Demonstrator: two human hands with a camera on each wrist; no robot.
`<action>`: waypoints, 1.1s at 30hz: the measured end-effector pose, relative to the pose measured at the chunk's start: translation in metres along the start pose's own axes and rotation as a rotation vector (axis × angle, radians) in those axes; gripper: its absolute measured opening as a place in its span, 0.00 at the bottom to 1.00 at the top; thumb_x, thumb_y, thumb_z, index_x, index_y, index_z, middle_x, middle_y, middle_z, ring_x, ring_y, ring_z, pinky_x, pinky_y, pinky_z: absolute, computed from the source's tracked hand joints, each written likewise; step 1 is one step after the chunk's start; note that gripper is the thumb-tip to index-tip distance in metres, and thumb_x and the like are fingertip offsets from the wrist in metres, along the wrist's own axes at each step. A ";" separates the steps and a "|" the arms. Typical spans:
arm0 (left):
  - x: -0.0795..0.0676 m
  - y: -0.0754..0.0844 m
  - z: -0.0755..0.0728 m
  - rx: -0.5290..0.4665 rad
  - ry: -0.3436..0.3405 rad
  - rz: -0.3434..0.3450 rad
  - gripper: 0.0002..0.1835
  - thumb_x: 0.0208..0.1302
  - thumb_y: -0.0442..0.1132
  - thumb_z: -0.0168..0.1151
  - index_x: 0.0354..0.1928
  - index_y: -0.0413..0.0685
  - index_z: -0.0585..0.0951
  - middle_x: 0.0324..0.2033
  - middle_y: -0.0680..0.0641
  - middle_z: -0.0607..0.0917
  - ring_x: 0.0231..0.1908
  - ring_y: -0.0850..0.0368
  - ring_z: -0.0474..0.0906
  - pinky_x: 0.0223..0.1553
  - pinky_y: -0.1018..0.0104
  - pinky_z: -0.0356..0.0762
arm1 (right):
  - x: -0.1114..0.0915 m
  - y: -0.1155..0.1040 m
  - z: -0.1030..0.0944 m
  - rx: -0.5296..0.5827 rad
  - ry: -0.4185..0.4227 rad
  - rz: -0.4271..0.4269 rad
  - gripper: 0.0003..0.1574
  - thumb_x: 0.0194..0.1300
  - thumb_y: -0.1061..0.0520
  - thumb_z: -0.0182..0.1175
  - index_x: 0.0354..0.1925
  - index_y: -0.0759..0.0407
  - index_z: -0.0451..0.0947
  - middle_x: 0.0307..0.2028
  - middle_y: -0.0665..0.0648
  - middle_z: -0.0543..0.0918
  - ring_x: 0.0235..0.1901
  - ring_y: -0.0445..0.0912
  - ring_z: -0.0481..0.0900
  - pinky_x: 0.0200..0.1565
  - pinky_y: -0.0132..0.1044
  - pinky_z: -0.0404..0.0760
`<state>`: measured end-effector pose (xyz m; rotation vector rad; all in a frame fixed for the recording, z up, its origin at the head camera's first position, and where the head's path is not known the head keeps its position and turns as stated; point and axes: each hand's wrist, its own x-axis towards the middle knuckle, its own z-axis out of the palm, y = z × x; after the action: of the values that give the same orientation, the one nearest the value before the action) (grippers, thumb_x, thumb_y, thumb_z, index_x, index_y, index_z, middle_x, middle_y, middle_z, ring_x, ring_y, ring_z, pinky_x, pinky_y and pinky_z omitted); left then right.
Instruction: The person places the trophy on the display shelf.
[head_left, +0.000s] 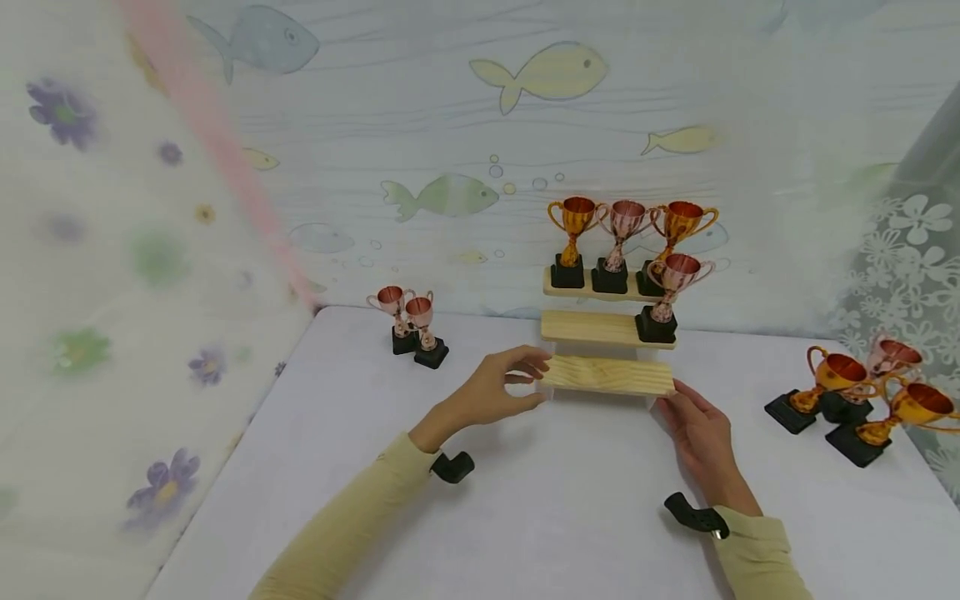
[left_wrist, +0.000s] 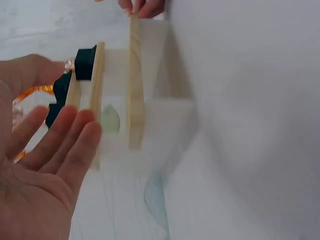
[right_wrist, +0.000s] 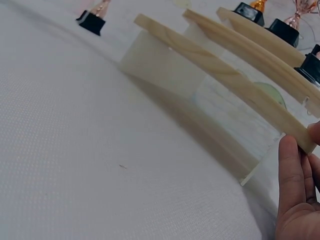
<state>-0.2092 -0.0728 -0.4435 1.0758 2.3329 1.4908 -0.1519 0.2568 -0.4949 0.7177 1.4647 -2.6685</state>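
Observation:
A three-step wooden display stand point(head_left: 606, 374) with clear side supports stands on the white table. Its lowest board point(right_wrist: 215, 70) has its right end between the thumb and fingers of my right hand point(head_left: 701, 429). At the other end, my left hand point(head_left: 498, 387) hovers with thumb and fingers spread, holding nothing. Three trophy cups line the top board point(head_left: 581, 289): a gold cup point(head_left: 576, 218), a pink cup point(head_left: 625, 221) and another gold cup point(head_left: 684, 218). On the right end of the middle board point(head_left: 588, 327) stands a pink trophy point(head_left: 678, 275).
Two pink trophies point(head_left: 430, 354) stand on the table at the back left. At the right edge are two gold trophies point(head_left: 832, 375) and a pink one point(head_left: 894, 354). A fish-print curtain point(head_left: 420, 250) hangs close behind the stand.

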 end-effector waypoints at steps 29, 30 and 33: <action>-0.117 -0.072 -0.155 0.055 0.696 -0.317 0.24 0.61 0.24 0.68 0.58 0.26 0.74 0.49 0.26 0.79 0.50 0.38 0.80 0.49 0.70 0.84 | -0.003 0.000 0.001 0.007 0.005 -0.013 0.22 0.71 0.60 0.64 0.61 0.50 0.77 0.50 0.44 0.80 0.47 0.33 0.83 0.55 0.26 0.81; -0.114 -0.077 -0.157 0.053 0.691 -0.338 0.27 0.61 0.25 0.69 0.61 0.28 0.72 0.52 0.26 0.79 0.53 0.35 0.78 0.53 0.65 0.84 | -0.003 0.000 0.001 0.010 0.003 -0.013 0.21 0.71 0.60 0.64 0.60 0.50 0.78 0.50 0.44 0.80 0.47 0.33 0.83 0.55 0.26 0.81; -0.106 -0.092 -0.162 0.049 0.701 -0.368 0.37 0.62 0.28 0.70 0.70 0.33 0.65 0.62 0.27 0.73 0.63 0.31 0.71 0.64 0.46 0.76 | -0.002 0.000 0.002 -0.005 0.016 -0.010 0.25 0.71 0.59 0.64 0.64 0.51 0.75 0.50 0.44 0.80 0.47 0.33 0.83 0.55 0.26 0.81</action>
<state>-0.2566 -0.2807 -0.4670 0.0814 2.7937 1.8581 -0.1508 0.2549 -0.4927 0.7350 1.4820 -2.6718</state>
